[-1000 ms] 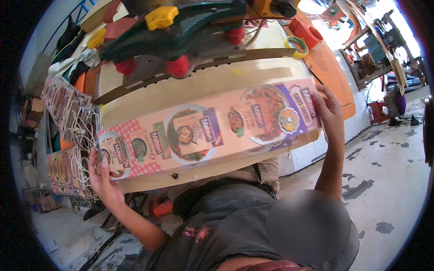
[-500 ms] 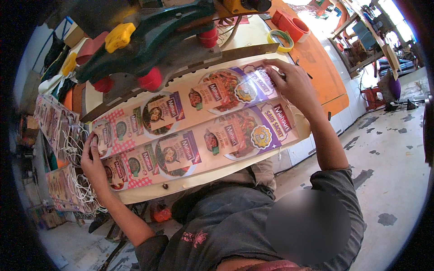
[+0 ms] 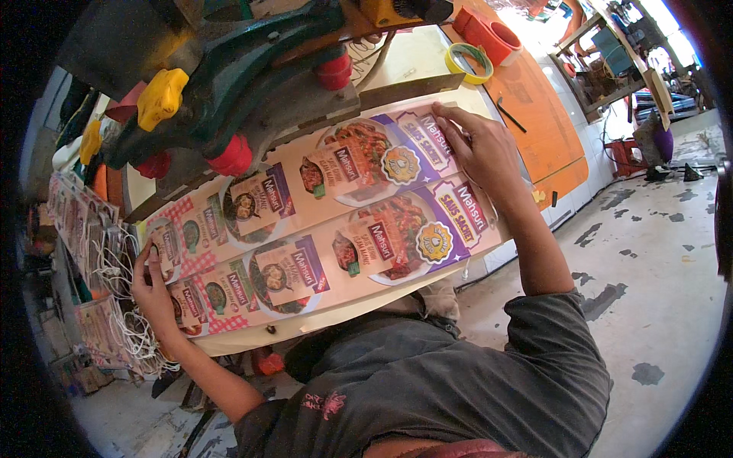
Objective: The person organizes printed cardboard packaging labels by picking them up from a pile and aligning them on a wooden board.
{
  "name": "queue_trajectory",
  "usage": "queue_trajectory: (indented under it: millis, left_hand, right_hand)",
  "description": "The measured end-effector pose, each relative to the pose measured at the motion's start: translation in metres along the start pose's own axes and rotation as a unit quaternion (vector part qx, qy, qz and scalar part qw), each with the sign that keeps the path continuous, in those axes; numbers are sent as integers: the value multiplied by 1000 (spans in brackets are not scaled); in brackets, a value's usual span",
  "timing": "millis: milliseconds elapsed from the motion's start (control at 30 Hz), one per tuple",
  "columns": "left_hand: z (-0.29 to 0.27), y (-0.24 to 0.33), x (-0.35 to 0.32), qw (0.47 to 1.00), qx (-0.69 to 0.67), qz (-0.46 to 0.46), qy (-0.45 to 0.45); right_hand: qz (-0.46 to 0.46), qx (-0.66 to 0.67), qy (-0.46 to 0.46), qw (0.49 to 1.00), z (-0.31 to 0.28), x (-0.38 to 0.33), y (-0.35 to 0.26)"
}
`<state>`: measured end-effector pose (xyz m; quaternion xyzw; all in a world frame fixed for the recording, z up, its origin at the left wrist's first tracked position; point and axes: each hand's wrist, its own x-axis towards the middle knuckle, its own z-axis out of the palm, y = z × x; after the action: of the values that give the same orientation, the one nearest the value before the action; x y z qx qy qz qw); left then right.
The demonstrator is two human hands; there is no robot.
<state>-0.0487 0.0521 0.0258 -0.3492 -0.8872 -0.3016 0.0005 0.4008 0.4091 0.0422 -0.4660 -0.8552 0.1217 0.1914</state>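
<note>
Long glossy pink food-printed strip [image 3: 298, 191] now lies beside a matching pink strip [image 3: 328, 263], unseen a second ago. Left hand [image 3: 153, 286] and right hand [image 3: 482, 149], apart, touch its ends; grip unclear.

Daylight is admitted at the upper right, where the opening [image 3: 682, 29] is washed out to white. The printed strips [image 3: 321, 217] are evenly lit; the grey machine panel [image 3: 114, 47], at upper left, is cast into shadow and rendered indistinct. Straight edges are bowed toward the rim — a fisheye distortion — and the corners are blackened.
</note>
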Motion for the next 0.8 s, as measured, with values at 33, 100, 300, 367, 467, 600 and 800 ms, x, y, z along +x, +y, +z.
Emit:
queue_trajectory:
  millis: [33, 100, 300, 367, 467, 600, 800]
  left_hand:
    - [0, 1, 0, 1000, 3, -15, -10]
    - [2, 0, 1, 999, -49, -9, 6]
    - [2, -5, 3, 999, -43, -18, -4]
    - [6, -13, 5, 996, -83, -19, -1]
    - [5, -15, 1, 997, -70, -42, 4]
    - [-4, -8, -4, 1000, -12, 25, 12]
    - [-10, 29, -3, 999, -26, -43, -8]
  right_hand:
    - [1, 8, 2, 1000, 1, 0, 1]
    - [1, 15, 4, 1000, 2, 0, 0]
    - [-3, 3, 12, 1000, 1, 1, -2]
    - [16, 11, 7, 1000, 0, 1, -3]
    - [-9, 16, 26, 999, 6, 4, -1]
    - [3, 82, 16, 997, 12, 3, -1]
    - [-3, 133, -12, 991, 4, 0, -9]
